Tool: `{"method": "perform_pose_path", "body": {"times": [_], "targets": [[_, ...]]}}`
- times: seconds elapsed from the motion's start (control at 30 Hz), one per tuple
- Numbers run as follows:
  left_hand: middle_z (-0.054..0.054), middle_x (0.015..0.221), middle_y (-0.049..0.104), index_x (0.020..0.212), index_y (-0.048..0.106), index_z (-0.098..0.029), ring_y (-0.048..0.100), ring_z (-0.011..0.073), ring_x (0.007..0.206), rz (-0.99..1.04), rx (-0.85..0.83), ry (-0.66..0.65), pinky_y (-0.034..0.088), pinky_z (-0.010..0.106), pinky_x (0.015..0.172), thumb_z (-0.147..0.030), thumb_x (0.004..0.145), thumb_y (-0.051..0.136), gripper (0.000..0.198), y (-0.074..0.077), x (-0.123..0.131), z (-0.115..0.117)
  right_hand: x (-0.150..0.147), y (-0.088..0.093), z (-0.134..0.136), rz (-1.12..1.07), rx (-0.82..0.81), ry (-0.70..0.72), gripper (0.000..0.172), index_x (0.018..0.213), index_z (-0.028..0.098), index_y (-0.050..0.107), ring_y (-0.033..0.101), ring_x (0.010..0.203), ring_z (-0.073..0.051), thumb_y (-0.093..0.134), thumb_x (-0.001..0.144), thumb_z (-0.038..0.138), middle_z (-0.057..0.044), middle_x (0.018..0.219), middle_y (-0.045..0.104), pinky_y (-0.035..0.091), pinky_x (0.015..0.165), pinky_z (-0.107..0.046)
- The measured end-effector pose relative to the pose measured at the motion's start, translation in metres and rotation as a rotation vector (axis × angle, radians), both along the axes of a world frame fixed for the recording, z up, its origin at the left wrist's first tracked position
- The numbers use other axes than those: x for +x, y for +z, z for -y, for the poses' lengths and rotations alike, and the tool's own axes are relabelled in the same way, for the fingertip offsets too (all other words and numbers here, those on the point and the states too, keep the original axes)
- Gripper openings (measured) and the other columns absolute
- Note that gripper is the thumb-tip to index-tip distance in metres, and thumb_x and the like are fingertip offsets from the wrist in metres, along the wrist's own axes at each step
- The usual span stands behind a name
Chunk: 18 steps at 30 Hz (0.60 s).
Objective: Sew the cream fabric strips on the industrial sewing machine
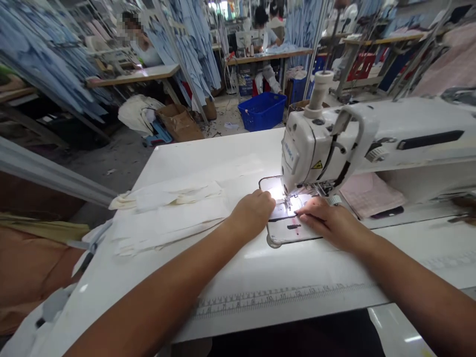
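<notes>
A white industrial sewing machine head [320,148] stands on a white table [238,267], its lamp lighting the presser foot [288,203] and a metal needle plate [286,229]. Folded white cloth strips [167,218] lie left of the plate and run toward it. My left hand [253,215] presses on the cloth just left of the foot, fingers together. My right hand [327,220] lies to the right of the plate, and its fingertips reach almost to the foot. Whether its fingers grip anything is hidden.
A pink folded cloth [372,196] and a dark phone [386,212] lie right of the machine. A ruler scale [282,300] marks the table's front. Beyond the far edge stand a blue plastic crate [262,111], a cardboard box [180,124], and seated co-workers [264,29] among hanging pale blue garments [48,64].
</notes>
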<state>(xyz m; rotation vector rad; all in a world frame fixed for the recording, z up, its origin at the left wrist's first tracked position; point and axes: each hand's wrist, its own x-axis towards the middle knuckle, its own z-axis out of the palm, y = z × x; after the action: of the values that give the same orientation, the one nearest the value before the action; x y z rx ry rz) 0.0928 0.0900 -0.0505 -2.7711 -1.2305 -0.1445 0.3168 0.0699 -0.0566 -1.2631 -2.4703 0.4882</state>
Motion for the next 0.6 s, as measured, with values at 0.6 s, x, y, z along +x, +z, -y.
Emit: {"method": "perform_pose_path", "body": {"times": [0.6], "targets": [[-0.001, 0.074, 0.066, 0.076, 0.062, -0.016, 0.061, 0.0103, 0.070, 1.932, -0.585, 0.739, 0.051, 0.019, 0.066, -0.024, 0.068, 0.067, 0.013, 0.038, -0.069, 0.083, 0.010, 0.000, 0.008, -0.085, 0.056, 0.078, 0.031, 0.090, 0.021, 0.065, 0.059, 0.087, -0.020, 0.038, 0.093, 0.037, -0.005, 0.088, 0.065, 0.046, 0.074, -0.035]]}}
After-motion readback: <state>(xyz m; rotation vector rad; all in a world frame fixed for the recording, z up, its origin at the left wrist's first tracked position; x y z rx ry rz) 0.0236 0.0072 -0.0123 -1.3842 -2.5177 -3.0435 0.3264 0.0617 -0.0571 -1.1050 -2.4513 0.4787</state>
